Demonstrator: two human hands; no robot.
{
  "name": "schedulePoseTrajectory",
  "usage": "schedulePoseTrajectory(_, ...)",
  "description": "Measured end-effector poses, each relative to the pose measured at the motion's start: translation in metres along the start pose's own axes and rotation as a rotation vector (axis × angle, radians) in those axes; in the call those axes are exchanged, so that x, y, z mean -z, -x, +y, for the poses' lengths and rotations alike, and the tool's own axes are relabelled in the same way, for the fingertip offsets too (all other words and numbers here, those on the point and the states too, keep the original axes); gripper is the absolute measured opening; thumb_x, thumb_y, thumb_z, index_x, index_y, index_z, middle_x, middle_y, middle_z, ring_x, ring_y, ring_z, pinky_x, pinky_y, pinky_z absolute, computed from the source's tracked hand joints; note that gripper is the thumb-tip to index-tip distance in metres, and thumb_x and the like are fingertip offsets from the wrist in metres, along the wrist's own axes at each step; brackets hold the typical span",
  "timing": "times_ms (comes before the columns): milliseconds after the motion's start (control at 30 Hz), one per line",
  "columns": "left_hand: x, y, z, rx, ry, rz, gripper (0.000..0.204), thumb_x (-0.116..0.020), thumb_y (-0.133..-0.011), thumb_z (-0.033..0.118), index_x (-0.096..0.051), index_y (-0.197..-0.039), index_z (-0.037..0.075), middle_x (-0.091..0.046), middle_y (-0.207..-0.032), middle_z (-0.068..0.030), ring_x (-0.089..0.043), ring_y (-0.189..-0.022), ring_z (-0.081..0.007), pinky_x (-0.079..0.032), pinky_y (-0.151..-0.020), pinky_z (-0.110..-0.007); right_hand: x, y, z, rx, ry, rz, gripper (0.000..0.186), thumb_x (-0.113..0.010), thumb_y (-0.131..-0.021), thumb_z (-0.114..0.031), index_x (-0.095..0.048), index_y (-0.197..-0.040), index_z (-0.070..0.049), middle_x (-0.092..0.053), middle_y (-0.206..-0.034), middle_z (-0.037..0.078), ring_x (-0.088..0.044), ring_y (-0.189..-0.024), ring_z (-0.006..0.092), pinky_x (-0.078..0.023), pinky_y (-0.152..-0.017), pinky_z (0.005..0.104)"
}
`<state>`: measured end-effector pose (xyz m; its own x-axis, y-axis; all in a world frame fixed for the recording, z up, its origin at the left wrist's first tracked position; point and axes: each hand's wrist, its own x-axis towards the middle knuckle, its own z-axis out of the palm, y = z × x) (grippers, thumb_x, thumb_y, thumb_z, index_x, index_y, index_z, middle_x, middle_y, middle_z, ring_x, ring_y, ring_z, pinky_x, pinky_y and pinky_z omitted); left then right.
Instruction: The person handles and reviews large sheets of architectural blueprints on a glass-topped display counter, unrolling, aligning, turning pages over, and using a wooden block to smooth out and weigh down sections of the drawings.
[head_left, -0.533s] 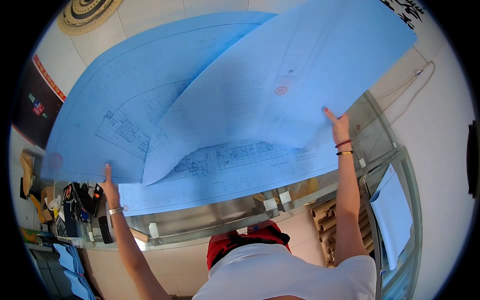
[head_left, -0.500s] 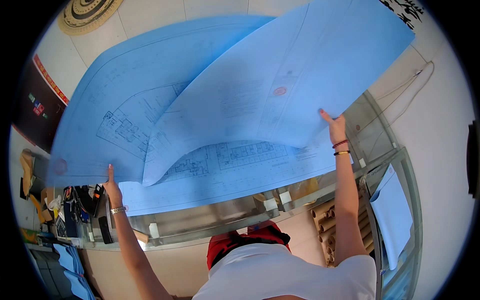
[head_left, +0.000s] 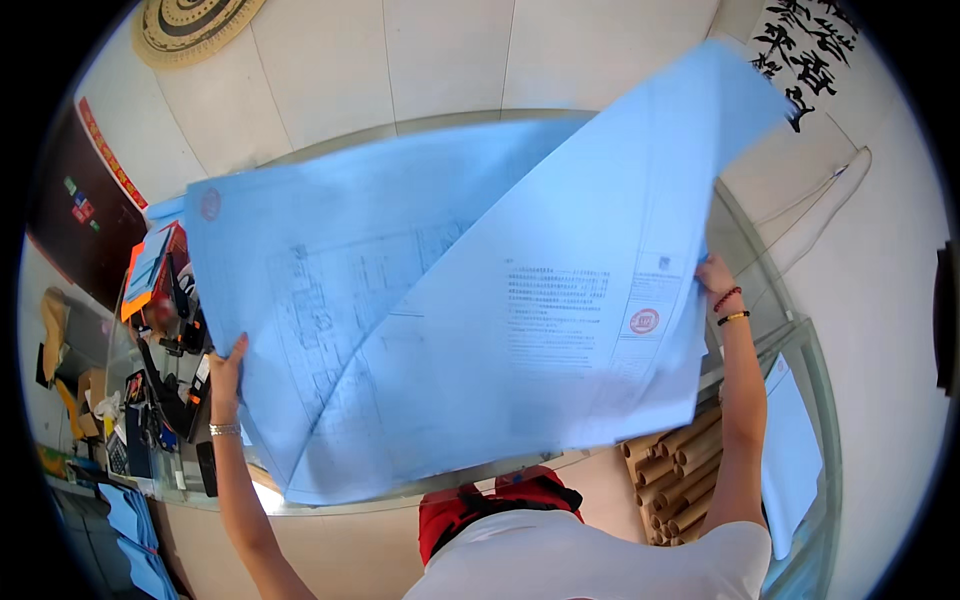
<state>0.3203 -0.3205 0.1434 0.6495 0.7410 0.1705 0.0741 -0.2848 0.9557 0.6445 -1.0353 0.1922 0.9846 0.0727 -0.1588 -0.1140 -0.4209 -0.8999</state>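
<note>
A large light-blue drawing sheet spreads between my hands above a glass counter. A diagonal fold crosses it, and its far right corner lifts and is blurred. Fine plan lines show on the left part; a text block and a red round stamp are on the right part. My left hand grips the left edge, thumb on top. At the right edge my right hand is closed on the paper, its fingers partly hidden behind it. More blue paper seems to lie beneath, but I cannot tell how many sheets.
Brown cardboard tubes are stacked below the counter at the right. Folded blue paper lies beyond them. Office clutter, with a black phone, sits at the left. A white cable hangs on the far right wall.
The raised sheet has come down toward me and now covers the plan drawing beneath and the counter's near edge. My right hand has moved right and slightly nearer; my left stays near its spot.
</note>
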Motion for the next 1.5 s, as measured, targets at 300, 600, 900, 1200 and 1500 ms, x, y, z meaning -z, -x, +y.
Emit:
schedulePoseTrajectory(300, -0.055, 0.018, -0.162, 0.377, -0.139, -0.268, 0.024, -0.071, -0.077, 0.022, -0.062, -0.072, 0.001, -0.056, -0.059, 0.0016, -0.046, -0.043, -0.0052, -0.033, -0.037, -0.023, -0.067, -0.02, 0.144, -0.359, 0.362, -0.078, 0.067, -0.084, -0.056, -0.027, -0.056, -0.102, 0.013, -0.063, -0.097, 0.017, -0.059, -0.087, 0.0245, -0.046, -0.077, 0.0324)
schedulePoseTrajectory(600, -0.049, 0.013, -0.165, 0.613, -0.495, -0.377, 0.029, -0.063, -0.081, 0.021, -0.059, -0.103, 0.002, -0.058, -0.073, -0.0021, -0.049, -0.063, -0.0087, -0.042, -0.054, -0.027, -0.042, 0.02, 0.22, -0.496, -0.082, -0.129, 0.06, -0.065, -0.081, -0.022, -0.038, -0.13, 0.0, -0.055, -0.114, 0.009, -0.054, -0.1, 0.0182, -0.045, -0.084, 0.0307)
schedulePoseTrajectory(900, -0.028, 0.073, -0.254, 0.171, -0.554, -0.236, 0.039, -0.049, -0.085, 0.006, -0.046, -0.124, 0.0, -0.059, -0.096, -0.012, -0.054, -0.08, -0.0193, -0.044, -0.073, -0.03, -0.012, 0.266, 0.346, -0.522, -0.478, 0.225, 0.032, -0.059, -0.085, -0.019, -0.059, -0.116, -0.011, -0.06, -0.093, -0.003, -0.052, -0.071, 0.0052, -0.041, -0.059, 0.018)
schedulePoseTrajectory(1200, -0.015, 0.065, -0.271, -0.027, -0.84, -0.143, 0.041, -0.041, -0.087, 0.006, -0.04, -0.125, -0.008, -0.046, -0.124, -0.0261, -0.048, -0.11, -0.0369, -0.038, -0.094, -0.04, -0.071, 0.269, 0.333, -0.423, -0.596, 0.594, 0.028, -0.059, -0.086, -0.02, -0.06, -0.111, -0.01, -0.059, -0.089, -0.004, -0.053, -0.083, 0.0071, -0.043, -0.071, 0.0232)
schedulePoseTrajectory(1500, 0.022, 0.056, -0.274, 0.606, -0.06, -0.386, 0.043, -0.053, -0.086, 0.023, -0.046, -0.117, -0.006, -0.053, -0.111, -0.018, -0.055, -0.095, -0.0286, -0.046, -0.08, -0.04, -0.154, 0.298, 0.337, -0.322, -1.471, 0.636, 0.042, -0.05, -0.088, -0.045, -0.051, -0.115, -0.013, -0.055, -0.109, 0.001, -0.052, -0.099, 0.0159, -0.043, -0.087, 0.0331)
